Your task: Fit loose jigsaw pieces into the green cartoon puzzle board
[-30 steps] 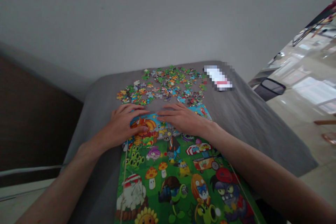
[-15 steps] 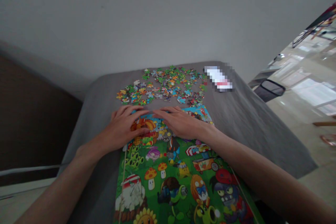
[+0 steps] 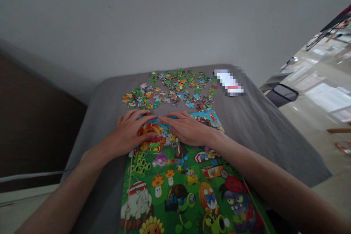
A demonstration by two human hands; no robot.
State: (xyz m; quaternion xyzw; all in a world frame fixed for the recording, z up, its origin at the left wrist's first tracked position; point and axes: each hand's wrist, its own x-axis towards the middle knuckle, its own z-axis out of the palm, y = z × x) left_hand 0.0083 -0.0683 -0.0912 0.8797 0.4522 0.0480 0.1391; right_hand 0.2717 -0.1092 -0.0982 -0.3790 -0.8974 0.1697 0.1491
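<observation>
Bare left hand, bare right hand, slender fingers, narrow wrists, uncovered forearms

The cloth is matt, creased fabric; the wall, smooth. The board looks like smooth printed paper, the pieces like printed card; the floor is glossy.

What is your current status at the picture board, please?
Left hand, right hand: on far end of board. Board picture side up. Loose pieces just beyond, no obstruction seen.
</observation>
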